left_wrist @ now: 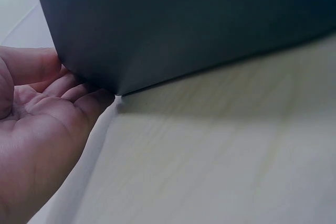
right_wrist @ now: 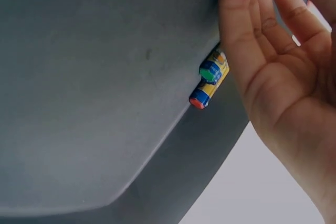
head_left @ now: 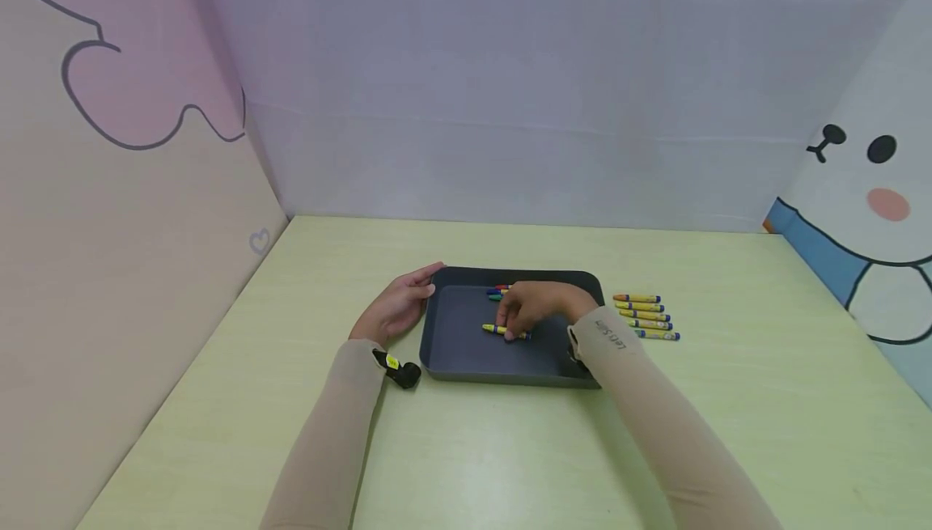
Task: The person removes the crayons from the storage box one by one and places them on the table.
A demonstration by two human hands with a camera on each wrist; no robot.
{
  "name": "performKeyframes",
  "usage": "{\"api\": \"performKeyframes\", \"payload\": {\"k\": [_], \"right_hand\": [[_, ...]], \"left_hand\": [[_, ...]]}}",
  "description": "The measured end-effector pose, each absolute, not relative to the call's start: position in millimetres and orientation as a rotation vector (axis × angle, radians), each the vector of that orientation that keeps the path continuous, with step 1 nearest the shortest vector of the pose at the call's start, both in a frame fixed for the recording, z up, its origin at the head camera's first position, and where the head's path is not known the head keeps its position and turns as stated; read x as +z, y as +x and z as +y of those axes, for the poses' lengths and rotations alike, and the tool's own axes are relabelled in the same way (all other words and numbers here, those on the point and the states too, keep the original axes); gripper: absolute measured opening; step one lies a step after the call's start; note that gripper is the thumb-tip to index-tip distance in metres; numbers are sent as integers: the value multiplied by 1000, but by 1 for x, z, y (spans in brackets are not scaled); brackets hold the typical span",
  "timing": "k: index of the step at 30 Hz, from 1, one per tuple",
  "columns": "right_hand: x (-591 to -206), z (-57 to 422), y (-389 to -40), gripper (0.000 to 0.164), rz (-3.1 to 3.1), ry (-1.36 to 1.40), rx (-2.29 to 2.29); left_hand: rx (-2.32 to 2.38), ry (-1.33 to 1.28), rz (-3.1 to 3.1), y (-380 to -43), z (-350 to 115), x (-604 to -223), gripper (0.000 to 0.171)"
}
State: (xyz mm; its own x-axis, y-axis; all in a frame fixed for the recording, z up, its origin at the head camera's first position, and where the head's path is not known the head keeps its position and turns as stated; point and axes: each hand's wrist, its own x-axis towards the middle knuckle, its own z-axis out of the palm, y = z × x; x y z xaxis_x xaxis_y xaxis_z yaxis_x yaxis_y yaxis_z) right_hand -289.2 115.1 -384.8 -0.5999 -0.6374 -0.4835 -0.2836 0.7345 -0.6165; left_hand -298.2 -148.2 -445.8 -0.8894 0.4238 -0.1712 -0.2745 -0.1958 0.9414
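Observation:
A dark grey tray lies on the table. My left hand grips its left side; the left wrist view shows the thumb and bent fingers at the tray's corner. Over the middle of the tray my right hand pinches a yellow crayon, its tip pointing left. Behind that hand, near the tray's far wall, lie a red crayon, a blue crayon and a green crayon, partly hidden by the fingers. Two crayon ends, green and red, show in the right wrist view.
Several yellow-wrapped crayons lie in a row on the table just right of the tray, the nearest partly covered by my right sleeve. The pale wooden table meets printed cloth walls at the left, back and right.

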Motion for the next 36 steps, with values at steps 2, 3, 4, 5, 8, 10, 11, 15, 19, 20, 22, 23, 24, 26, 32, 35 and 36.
{"api": "performKeyframes", "payload": {"k": [2,3,4,5,8,10,11,15,19,20,22,23,24,26,32,35,36], "right_hand": [[-384,116,-290,17,2212,-711,-629],[-383,117,-291,16,2210,-722,-624],[-383,117,-291,16,2208,-728,-620],[-382,117,-291,16,2206,-733,-616],[-380,117,-290,16,2196,-736,-610],[-380,117,-290,16,2189,-737,-609],[-379,118,-290,16,2184,-737,-611],[-378,120,-289,13,2174,-762,-598],[-377,124,-290,9,2182,-803,-583],[-376,125,-289,9,2189,-816,-579],[-373,128,-289,10,2201,-836,-580],[-372,129,-289,10,2210,-841,-580],[-370,131,-289,11,2218,-848,-582],[-367,135,-289,13,2238,-866,-586],[-360,149,-289,18,2268,-932,-606],[-356,157,-289,20,2281,-932,-617],[-354,160,-289,20,2288,-926,-618]], "left_hand": [[2123,170,1633,-298,-148,-445,54],[2124,169,1631,-298,-148,-445,54],[2128,165,1625,-298,-148,-444,54],[2129,173,1625,-298,-148,-445,54],[2134,191,1615,-298,-149,-444,54],[2137,204,1609,-298,-149,-445,54],[2138,213,1609,-298,-149,-445,55],[2149,212,1601,-299,-149,-447,55],[2142,215,1606,-299,-150,-448,54],[2140,216,1606,-299,-150,-448,54],[2135,219,1610,-299,-150,-448,55],[2139,215,1603,-299,-150,-447,55],[2139,213,1603,-298,-150,-447,55],[2139,210,1601,-298,-150,-446,55],[2138,198,1599,-297,-149,-445,55],[2140,198,1599,-297,-149,-445,55],[2141,196,1601,-297,-149,-445,55]]}}
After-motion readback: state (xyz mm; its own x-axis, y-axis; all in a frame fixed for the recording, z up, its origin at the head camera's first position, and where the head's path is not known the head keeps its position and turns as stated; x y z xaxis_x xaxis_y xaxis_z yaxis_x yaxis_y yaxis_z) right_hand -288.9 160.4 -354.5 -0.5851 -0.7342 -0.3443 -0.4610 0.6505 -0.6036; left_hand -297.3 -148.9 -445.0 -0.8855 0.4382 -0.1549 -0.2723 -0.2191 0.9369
